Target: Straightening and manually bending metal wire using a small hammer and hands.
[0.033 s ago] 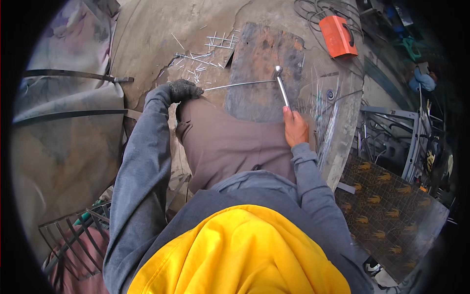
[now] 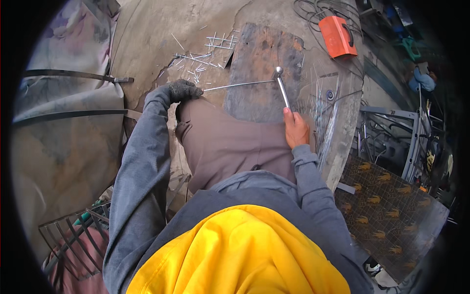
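My left hand [image 2: 185, 90], in a dark work glove, is closed around one end of a thin metal rod [image 2: 237, 85]. The rod stretches to the right over a rust-stained, dark metal plate [image 2: 262, 54] lying on the ground. Its far end meets the head of a ball-peen hammer [image 2: 283, 93], or passes just under it; I cannot tell which. My bare right hand [image 2: 296, 129] grips the hammer by its handle, thumb laid along the shaft. The hammer's head is over the plate's right half.
Short cut rods [image 2: 196, 61] and a small rod grid [image 2: 223, 41] lie beyond my left hand. Long thin rods [image 2: 325, 117] are bundled right of my right hand. An orange machine [image 2: 338, 36] with cables stands far right. Metal bars [image 2: 73, 113] jut in from the left.
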Demonstrator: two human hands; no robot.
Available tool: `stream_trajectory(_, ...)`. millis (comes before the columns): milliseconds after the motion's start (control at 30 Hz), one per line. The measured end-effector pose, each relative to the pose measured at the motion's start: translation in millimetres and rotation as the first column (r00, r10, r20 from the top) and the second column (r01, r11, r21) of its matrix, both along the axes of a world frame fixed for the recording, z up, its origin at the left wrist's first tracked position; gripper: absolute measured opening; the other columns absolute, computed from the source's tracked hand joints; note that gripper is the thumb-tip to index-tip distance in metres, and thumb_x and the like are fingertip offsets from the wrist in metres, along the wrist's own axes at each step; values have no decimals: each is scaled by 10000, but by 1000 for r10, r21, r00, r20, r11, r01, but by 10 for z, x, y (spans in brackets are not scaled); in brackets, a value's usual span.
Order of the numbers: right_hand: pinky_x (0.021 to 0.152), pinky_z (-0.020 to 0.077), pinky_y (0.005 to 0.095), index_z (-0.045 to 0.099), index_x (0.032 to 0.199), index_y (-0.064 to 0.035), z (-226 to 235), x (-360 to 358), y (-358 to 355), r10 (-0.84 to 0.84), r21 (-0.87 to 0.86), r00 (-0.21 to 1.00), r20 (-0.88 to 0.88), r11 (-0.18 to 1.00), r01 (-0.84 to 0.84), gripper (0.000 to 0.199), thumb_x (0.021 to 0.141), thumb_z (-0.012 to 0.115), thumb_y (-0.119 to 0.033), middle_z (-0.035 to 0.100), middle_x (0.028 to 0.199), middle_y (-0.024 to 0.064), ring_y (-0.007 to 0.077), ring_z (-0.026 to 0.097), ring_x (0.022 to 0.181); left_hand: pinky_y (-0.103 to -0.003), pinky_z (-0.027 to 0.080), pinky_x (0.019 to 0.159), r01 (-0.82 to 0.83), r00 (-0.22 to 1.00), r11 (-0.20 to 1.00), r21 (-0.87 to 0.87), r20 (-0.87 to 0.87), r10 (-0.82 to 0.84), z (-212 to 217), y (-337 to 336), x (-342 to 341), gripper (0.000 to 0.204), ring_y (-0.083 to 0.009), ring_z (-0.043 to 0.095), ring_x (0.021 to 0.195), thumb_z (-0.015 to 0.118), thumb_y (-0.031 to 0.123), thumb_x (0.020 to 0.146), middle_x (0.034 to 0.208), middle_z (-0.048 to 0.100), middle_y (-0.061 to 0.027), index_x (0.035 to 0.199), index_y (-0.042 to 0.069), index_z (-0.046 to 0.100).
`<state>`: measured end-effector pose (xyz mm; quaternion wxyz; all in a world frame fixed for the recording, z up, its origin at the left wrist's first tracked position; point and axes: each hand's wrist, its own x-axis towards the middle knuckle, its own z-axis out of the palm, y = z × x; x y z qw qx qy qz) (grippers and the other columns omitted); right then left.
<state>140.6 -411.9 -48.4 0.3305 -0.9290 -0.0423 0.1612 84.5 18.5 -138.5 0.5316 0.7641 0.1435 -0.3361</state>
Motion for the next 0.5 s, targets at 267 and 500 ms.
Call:
stream_trajectory(267,732,443,495,584,861,-9,47,-242,-525,12,-68,992,-126,997,-21,623,967,437,-604,619,815,267,476,586,816,-327,496,864,-21,991,987,158,137,-1,255,-259,-178,335,-155,635,927,702,388,859,994,710,-56,1012,91,729)
stream_trajectory(500,742,447,495,575,860,-6,-36,-262,-600,9,-18,993,-121,1000,-11,643,957,431,-626,630,852,272,474,593,845,-319,484,873,-46,984,994,95,175,29,449,-381,-240,244,-135,614,922,701,269,884,975,701,-22,1046,87,722)
